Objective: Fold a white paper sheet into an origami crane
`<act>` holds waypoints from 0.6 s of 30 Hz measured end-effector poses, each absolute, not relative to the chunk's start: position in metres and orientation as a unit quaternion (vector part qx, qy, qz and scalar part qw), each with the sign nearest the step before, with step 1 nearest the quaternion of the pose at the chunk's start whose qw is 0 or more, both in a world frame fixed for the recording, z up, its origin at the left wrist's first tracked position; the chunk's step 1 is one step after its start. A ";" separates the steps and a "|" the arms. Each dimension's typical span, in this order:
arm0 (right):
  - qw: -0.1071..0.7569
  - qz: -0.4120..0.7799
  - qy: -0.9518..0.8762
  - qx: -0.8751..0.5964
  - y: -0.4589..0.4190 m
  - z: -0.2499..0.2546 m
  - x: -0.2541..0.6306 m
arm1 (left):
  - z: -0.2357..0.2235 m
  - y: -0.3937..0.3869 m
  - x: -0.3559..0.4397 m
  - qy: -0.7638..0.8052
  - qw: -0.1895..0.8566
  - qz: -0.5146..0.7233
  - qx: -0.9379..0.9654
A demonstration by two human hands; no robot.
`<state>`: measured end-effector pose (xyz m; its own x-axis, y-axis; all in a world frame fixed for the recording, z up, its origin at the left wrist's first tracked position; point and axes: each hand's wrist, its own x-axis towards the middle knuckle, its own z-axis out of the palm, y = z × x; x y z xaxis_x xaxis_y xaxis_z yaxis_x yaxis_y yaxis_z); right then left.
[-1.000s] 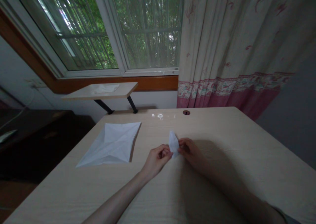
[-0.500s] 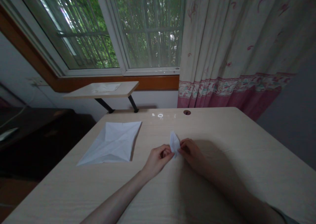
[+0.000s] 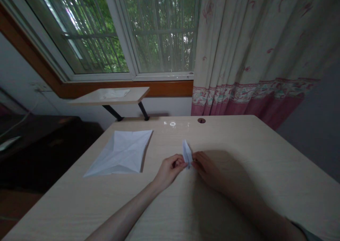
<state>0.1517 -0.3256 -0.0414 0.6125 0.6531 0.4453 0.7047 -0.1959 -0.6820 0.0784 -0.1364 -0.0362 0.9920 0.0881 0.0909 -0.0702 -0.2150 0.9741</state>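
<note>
A small piece of folded white paper [image 3: 187, 151] stands between my hands over the middle of the desk, its pointed tip up and several layers showing near the bottom. My left hand [image 3: 171, 168] pinches its lower left edge between thumb and fingers. On the other side, my right hand [image 3: 205, 168] pinches the lower right edge, with its fingers curled. Left of my hands, a larger sheet of creased white paper [image 3: 124, 151] lies on the desk [image 3: 164, 205], its fold lines meeting near the centre.
A small raised shelf [image 3: 135, 95] on black legs stands at the desk's back left, bearing a crumpled white sheet [image 3: 114, 93]. A round cable hole [image 3: 201, 120] sits near the back edge. Behind are a window [image 3: 162, 32] and a floral curtain [image 3: 239, 57].
The folded paper has turned narrower towards me, and its layers show more at the bottom. My fingers have shifted slightly on it. The larger sheet stays in place.
</note>
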 end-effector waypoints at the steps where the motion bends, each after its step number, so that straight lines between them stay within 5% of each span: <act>1: 0.453 -0.024 -0.442 -0.774 -0.326 -0.041 0.151 | -0.035 -0.137 0.078 0.008 0.631 0.061 0.773; 18: 0.420 0.030 -0.420 -0.804 -0.325 -0.038 0.147 | -0.035 -0.135 0.079 -0.018 0.636 0.044 0.770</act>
<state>0.1472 -0.3247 -0.0384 0.6460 0.6999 0.3046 0.6503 -0.2956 -0.6998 0.0788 -0.1352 -0.0355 0.9954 0.0285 0.0915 -0.0844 -0.1911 0.9779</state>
